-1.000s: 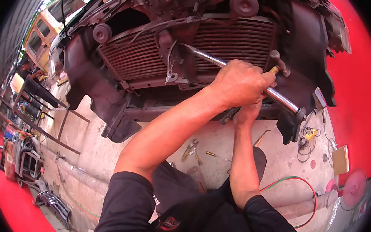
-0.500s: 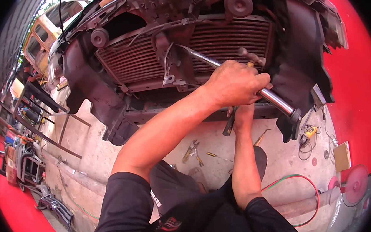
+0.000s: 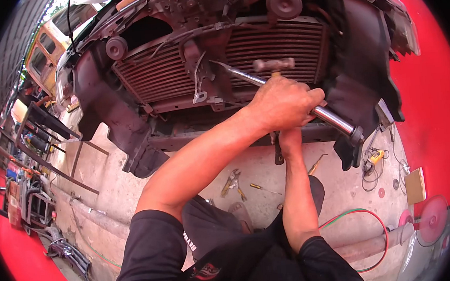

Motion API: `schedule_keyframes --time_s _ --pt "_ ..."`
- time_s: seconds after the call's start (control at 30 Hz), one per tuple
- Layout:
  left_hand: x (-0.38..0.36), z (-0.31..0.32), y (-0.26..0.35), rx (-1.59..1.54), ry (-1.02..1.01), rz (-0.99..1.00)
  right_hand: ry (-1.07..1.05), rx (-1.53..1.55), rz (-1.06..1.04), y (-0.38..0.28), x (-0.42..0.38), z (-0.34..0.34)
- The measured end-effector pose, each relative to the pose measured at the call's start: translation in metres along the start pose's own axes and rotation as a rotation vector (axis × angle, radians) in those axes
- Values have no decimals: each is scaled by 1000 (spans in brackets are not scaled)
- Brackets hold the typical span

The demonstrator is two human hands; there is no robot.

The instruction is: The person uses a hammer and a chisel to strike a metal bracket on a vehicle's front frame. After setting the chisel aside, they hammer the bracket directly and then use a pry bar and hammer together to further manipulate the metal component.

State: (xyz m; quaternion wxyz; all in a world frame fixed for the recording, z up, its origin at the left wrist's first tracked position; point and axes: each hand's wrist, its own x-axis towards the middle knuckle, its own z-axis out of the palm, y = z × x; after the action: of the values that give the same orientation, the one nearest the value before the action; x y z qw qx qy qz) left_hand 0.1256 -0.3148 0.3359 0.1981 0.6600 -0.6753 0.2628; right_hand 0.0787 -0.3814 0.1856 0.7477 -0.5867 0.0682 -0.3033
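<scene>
My left hand (image 3: 288,101) is wrapped around a long chrome pry bar (image 3: 337,121). The bar slants up to the left, and its narrow tip lies by the dark bracket (image 3: 211,67) in front of the finned radiator (image 3: 275,44). Beneath and partly behind that hand, my right hand (image 3: 290,137) is closed around the handle of a hammer (image 3: 273,64). The hammer's head shows above my left knuckles, and its dark handle end sticks out below. A bent, shiny metal strip (image 3: 197,82) hangs at the bracket, left of the bar's tip.
Pliers (image 3: 231,183) and a screwdriver (image 3: 263,188) lie on the concrete floor. A yellow corded tool (image 3: 377,156) and a red-green hose (image 3: 384,233) are at the right. Dark plastic liners (image 3: 108,97) flank the car's opened front. A metal frame (image 3: 52,159) stands left.
The hammer's head has swung left and now lies level above my left hand; its handle end has turned more upright. The pry bar stays in nearly the same place.
</scene>
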Motion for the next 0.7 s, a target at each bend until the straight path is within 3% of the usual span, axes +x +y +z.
schedule_keyframes --time_s 0.07,0.13,0.17,0.23,0.27,0.33,0.37,0.43,0.53,0.67,0.7 --pt "2 -4 2 64 -58 -26 44 13 56 -1 -3 1" --pt "1 -1 0 41 -21 -12 410 426 -12 -2 -6 9" --pt "1 1 0 18 18 8 408 426 -8 -1 -10 7" --pt "-1 -1 -2 -5 7 24 134 -106 112 1 -21 -4" --pt "-2 -2 -1 -34 -11 41 145 -102 116 5 -24 -6" --pt "-2 -8 3 -31 -7 27 -130 -262 116 15 -26 -5" --pt "0 -12 1 -14 18 6 -135 -269 102 16 -19 -3" --pt "-1 -8 1 6 -11 -5 39 79 190 20 -24 0" --pt "1 -1 -3 33 68 55 208 232 165 13 -19 -2" --pt "-2 1 -2 28 -21 34 269 283 88 13 -16 1" --pt "-3 2 -1 38 -66 21 205 276 91 13 -15 4"
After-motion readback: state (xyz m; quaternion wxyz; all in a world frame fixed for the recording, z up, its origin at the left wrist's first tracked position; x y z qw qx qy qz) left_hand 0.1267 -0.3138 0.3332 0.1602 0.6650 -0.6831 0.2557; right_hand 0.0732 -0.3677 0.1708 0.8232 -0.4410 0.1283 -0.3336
